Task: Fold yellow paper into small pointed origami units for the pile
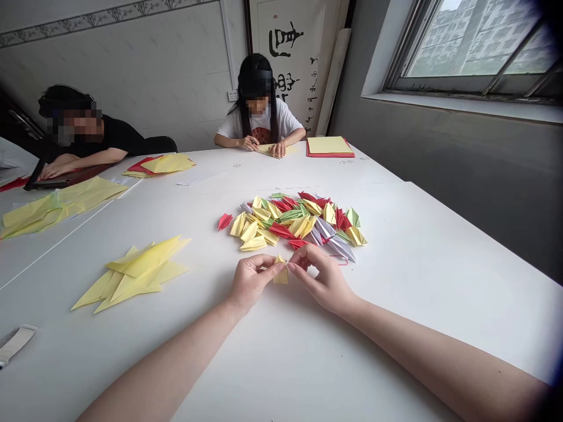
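Observation:
Between my two hands, just above the white table (246, 375), is a small piece of folded yellow paper (281, 276). My left hand (253, 281) pinches its left side between thumb and forefinger. From the other side, my right hand (323, 278) is closed with thumb and fingertips at the paper's upper right edge. The fingers hide part of the folds. Right beyond my hands lies a pile of folded paper pieces (292, 215) in yellow, red, green and pale lilac. One red folded piece (224, 221) sits apart at the pile's left.
Yellow folded sheets (136, 272) lie stacked at the left. Across the table one person (259, 111) handles yellow paper beside a stack of yellow and red sheets (331, 146). Another person (101, 135) sits at the far left. Red and yellow papers (160, 164) lie between them.

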### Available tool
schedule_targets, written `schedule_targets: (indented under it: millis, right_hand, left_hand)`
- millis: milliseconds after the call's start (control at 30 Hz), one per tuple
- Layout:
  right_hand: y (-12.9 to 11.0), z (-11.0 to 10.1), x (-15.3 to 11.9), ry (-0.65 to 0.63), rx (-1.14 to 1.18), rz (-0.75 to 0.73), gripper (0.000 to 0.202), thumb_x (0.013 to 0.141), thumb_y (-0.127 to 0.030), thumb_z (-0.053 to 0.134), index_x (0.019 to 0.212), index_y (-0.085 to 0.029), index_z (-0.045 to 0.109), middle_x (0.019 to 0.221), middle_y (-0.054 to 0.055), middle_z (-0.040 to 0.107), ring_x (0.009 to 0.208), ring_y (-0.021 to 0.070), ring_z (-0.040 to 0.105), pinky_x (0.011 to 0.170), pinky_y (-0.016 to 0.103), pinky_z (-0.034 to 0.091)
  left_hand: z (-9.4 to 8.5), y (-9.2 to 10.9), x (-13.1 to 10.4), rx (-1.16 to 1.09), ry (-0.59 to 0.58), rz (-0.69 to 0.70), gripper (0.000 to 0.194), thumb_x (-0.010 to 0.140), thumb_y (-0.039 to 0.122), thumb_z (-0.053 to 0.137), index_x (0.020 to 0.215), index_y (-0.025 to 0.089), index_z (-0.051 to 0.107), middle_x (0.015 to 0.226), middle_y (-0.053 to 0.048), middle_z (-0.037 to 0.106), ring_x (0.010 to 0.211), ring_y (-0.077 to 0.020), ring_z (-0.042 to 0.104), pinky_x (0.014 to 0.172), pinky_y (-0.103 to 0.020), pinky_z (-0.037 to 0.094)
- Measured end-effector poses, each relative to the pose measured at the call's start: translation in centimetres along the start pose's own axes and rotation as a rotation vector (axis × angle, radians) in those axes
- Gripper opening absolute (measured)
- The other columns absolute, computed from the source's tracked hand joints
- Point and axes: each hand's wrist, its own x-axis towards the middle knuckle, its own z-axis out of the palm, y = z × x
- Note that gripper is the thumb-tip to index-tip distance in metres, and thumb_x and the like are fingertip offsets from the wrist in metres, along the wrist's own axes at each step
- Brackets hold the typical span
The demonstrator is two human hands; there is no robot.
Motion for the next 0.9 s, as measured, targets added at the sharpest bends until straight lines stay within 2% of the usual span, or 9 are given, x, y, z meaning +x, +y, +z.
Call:
schedule_targets:
  millis: [167,333,400,500,700,900]
  right_hand:
    - [0.17,0.05,0.18,-0.074,0.092,0.132,0.018,0.09,-0.036,0.051,0.084,-0.02,0.055,0.08,0.004,0.058,0.069,0.0148,0.054,0.056,0.026,0.044]
    - [0.41,0.05,0.19,-0.087,0.145,0.181,0.023,0.089,-0.04,0.053,0.083,-0.019,0.058,0.079,0.004,0.06,0.069,0.015,0.055,0.056,0.026,0.044]
    - [0.45,0.02,0.19,-0.084,0.164,0.183,0.024,0.089,-0.041,0.053,0.082,-0.019,0.059,0.079,0.004,0.061,0.07,0.0156,0.055,0.057,0.027,0.044]
    - [0.44,-0.01,0.25,-0.081,0.184,0.179,0.025,0.088,-0.042,0.054,0.082,-0.019,0.06,0.079,0.005,0.062,0.071,0.0166,0.056,0.058,0.028,0.045]
    - [0.36,0.08,0.21,-0.051,0.185,0.152,0.024,0.088,-0.041,0.054,0.081,-0.019,0.059,0.076,0.004,0.061,0.067,0.016,0.055,0.057,0.028,0.044]
    - [0.38,0.13,0.06,-0.028,0.105,0.102,0.021,0.089,-0.037,0.053,0.079,-0.019,0.057,0.076,0.004,0.059,0.066,0.015,0.054,0.055,0.027,0.043]
  left_hand:
    - [0.11,-0.45,0.03,0.041,0.046,0.088,0.018,0.072,0.031,0.072,0.081,0.016,0.075,0.085,-0.008,0.072,0.084,-0.022,0.065,0.081,-0.034,0.05]
    - [0.13,-0.39,-0.07,0.218,0.08,0.254,0.012,0.074,0.026,0.07,0.08,0.018,0.076,0.084,-0.008,0.072,0.082,-0.0214,0.066,0.079,-0.034,0.051]
    - [0.14,-0.23,-0.13,0.26,0.079,0.277,0.011,0.075,0.025,0.069,0.081,0.019,0.076,0.085,-0.008,0.072,0.082,-0.0208,0.066,0.079,-0.033,0.051]
    - [0.21,0.0,-0.22,0.271,0.08,0.252,0.011,0.076,0.026,0.069,0.081,0.019,0.076,0.085,-0.008,0.072,0.083,-0.021,0.066,0.079,-0.032,0.051]
    - [0.31,0.19,-0.39,0.212,0.038,0.119,0.019,0.076,0.033,0.067,0.079,0.015,0.072,0.08,-0.007,0.072,0.078,-0.0194,0.065,0.076,-0.03,0.05]
    - [0.2,0.14,-0.4,0.188,-0.018,0.1,0.021,0.078,0.036,0.065,0.076,0.015,0.065,0.072,-0.002,0.064,0.07,-0.0147,0.058,0.068,-0.025,0.045]
